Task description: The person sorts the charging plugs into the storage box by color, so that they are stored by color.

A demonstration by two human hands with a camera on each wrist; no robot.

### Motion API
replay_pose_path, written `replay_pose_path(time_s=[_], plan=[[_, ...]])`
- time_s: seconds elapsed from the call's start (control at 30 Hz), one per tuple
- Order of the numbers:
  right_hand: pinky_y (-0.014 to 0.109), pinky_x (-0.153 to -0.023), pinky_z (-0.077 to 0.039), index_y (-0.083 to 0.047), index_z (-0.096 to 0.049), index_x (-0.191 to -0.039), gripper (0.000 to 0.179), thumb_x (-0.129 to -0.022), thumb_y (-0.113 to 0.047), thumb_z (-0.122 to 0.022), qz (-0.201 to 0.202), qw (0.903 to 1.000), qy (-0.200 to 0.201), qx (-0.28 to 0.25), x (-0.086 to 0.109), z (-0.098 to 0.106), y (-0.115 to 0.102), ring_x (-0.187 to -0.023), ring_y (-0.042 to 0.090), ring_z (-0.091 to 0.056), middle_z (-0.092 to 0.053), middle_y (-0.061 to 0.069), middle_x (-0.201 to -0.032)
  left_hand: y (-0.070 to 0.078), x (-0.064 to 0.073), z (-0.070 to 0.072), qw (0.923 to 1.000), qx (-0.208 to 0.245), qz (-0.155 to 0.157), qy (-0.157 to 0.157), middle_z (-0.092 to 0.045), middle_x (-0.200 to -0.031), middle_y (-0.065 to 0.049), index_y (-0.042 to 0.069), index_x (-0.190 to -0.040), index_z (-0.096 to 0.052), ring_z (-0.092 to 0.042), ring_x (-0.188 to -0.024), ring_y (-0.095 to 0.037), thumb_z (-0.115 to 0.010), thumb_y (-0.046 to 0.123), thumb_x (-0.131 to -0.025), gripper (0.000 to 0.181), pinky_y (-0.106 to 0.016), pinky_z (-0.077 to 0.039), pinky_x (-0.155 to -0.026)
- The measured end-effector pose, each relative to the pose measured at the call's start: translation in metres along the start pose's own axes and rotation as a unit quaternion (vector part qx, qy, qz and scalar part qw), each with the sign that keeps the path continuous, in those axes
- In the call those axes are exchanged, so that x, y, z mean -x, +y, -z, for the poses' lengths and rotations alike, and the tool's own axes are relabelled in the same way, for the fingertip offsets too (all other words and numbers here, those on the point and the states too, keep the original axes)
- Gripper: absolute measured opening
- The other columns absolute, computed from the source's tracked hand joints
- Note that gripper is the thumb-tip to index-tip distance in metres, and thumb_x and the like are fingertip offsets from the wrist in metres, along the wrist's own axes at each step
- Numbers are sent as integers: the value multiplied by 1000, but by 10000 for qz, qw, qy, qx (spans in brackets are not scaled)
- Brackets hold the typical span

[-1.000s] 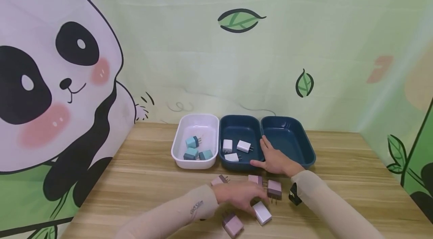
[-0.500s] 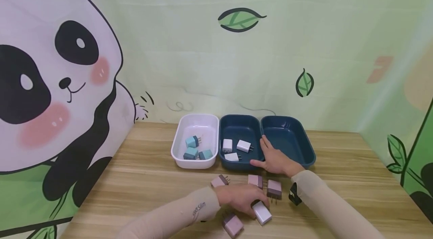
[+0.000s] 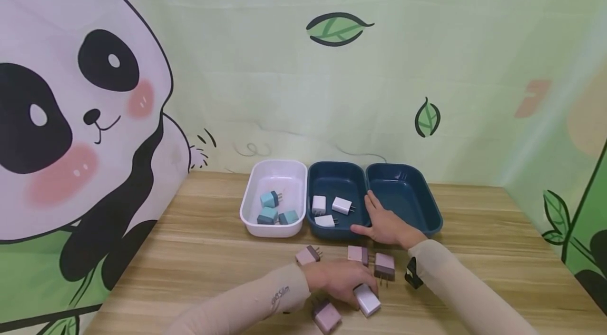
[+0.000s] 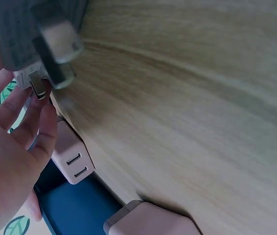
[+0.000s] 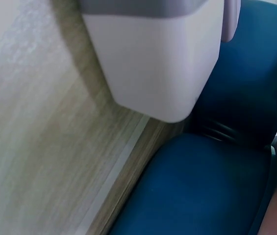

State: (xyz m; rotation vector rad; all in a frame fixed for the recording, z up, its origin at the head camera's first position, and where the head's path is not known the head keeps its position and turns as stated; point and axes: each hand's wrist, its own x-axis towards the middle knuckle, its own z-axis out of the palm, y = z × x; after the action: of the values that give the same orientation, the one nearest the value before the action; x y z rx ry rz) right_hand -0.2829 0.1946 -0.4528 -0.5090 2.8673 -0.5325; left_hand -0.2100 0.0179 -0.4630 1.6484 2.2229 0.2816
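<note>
White plug-in charger is located near the front edge of the worktop, at the fingertips of the left hand. Left-hand fingers are curled and pinch the charger; the left wrist view shows its metal prongs. Right hand is apart from the left, fingers extended, resting on the dark blue trays where the middle tray and the right tray adjoin; its thumb lies at the middle tray's front rim.

Four pink chargers lie around the left hand: one toward the worktop's front edge, one behind the forearm's cuff, and two side by side in front of the trays. One shows two rectangular ports in the left wrist view.

All trays stand in a row along the worktop's rear edge. Leftmost, the white tray contains three teal chargers; the middle tray contains three white chargers.
</note>
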Motion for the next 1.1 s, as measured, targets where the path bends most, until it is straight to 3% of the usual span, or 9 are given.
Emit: replay_pose_path(time_s=[0.2, 0.47, 0.77, 1.1], plan=[[56, -103, -29, 2, -8, -149, 106, -82, -65, -56, 15, 10000, 26, 17, 0, 0, 1, -131, 45, -31, 3, 18, -156, 0, 3, 1, 10000, 53, 21, 42, -60, -114, 8, 18, -115, -63, -49, -99, 2, -78, 18, -79, 39, -11, -36, -86], [57, -102, -30, 3, -8, -149, 108, -82, -66, -56, 41, 10000, 20, 22, 0, 1, 0, -131, 45, -31, 2, 19, -156, -2, 11, 8, 9977, 609, 270, 129, -59, -115, 9, 17, -118, -63, -49, -97, 2, -76, 18, -81, 39, -13, -38, -87], [57, -102, -30, 4, -9, -149, 107, -82, -66, -55, 67, 10000, 29, 26, 2, 1, 0, -131, 45, -31, 2, 19, -156, -3, 21, 16, 9977, 404, 97, 528, -60, -114, 10, 17, -117, -64, -49, -98, 3, -76, 22, -81, 38, -12, -37, -87], [57, -102, -29, 4, -8, -149, 108, -82, -67, -55, 37, 10000, 28, 47, 1, 1, -1, -132, 45, -30, 2, 19, -156, -3, 40, 33, 9964, 485, 346, 597, -59, -119, 9, 18, -120, -63, -49, -101, 0, -75, 25, -82, 40, -15, -39, -88]])
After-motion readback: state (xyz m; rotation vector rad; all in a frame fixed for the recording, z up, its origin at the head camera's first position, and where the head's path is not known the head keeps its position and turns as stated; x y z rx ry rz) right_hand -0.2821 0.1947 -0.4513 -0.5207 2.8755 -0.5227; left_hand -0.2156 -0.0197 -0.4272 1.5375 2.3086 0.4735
